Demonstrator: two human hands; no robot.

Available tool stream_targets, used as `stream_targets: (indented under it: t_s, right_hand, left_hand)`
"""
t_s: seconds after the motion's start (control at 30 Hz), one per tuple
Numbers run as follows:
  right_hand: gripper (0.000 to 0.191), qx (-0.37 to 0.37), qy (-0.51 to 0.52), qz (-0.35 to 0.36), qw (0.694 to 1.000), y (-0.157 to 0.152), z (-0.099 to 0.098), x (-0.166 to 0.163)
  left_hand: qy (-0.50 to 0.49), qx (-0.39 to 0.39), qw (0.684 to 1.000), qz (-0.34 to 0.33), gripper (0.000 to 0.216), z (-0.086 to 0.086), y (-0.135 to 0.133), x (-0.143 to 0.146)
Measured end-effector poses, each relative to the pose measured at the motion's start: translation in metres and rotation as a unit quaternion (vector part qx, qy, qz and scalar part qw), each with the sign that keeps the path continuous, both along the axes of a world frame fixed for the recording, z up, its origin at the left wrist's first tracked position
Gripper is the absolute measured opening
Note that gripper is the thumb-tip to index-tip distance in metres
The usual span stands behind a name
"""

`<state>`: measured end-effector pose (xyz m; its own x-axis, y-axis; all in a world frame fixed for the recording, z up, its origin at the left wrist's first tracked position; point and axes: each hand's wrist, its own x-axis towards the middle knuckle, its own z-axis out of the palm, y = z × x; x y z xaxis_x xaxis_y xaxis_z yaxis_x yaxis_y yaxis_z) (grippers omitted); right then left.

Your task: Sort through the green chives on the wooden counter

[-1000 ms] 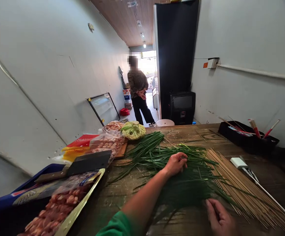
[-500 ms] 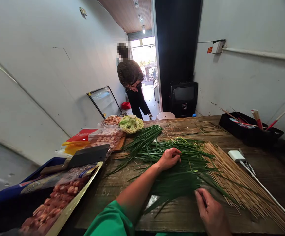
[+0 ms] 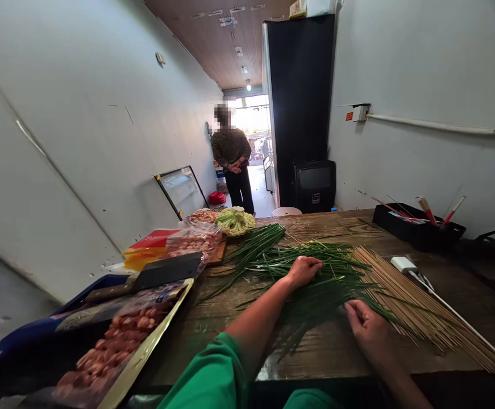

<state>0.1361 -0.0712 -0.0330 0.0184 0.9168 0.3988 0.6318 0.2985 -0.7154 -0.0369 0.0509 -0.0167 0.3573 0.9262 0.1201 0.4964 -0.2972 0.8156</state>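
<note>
A flat, fan-like bunch of garlic chives (image 3: 315,304) hangs between my hands over the wooden table, smeared by motion. My left hand (image 3: 304,271) reaches across its far side, fingers closed in a pinch at the upper edge. At the near right corner, my right hand (image 3: 366,326) pinches the bunch between thumb and forefinger. Any thin stick inside the bunch is too blurred to make out. Behind it lies a heap of loose chives (image 3: 260,241). Many bamboo skewers (image 3: 417,309) are spread to the right, with some chive blades lying over them.
A blue tray (image 3: 12,341) at left carries packed meat (image 3: 115,346) and a cleaver (image 3: 168,271). Farther back are bagged meat (image 3: 194,241) and a cauliflower (image 3: 235,220). A white charger (image 3: 403,264) and black box (image 3: 417,227) are right. A person (image 3: 232,153) stands beyond the table.
My view has tilted up a little. The chive bunch between my hands has shifted and its hanging ends are more blurred. Both hands keep their pinch. The person beyond the table stands straighter.
</note>
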Motion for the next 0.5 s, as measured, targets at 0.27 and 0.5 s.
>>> stream_targets:
  t_s: [0.27, 0.5]
  right_hand:
    - [0.033, -0.02, -0.011, -0.022, 0.999, 0.003, 0.006, -0.002]
    - [0.038, -0.095, -0.042, -0.05, 0.993, 0.007, -0.002, 0.009]
  left_hand:
    - [-0.032, -0.028, 0.999, 0.027, 0.034, 0.0, 0.005, 0.001]
    - [0.002, 0.054, 0.997, 0.056, 0.024, 0.004, -0.006, 0.005]
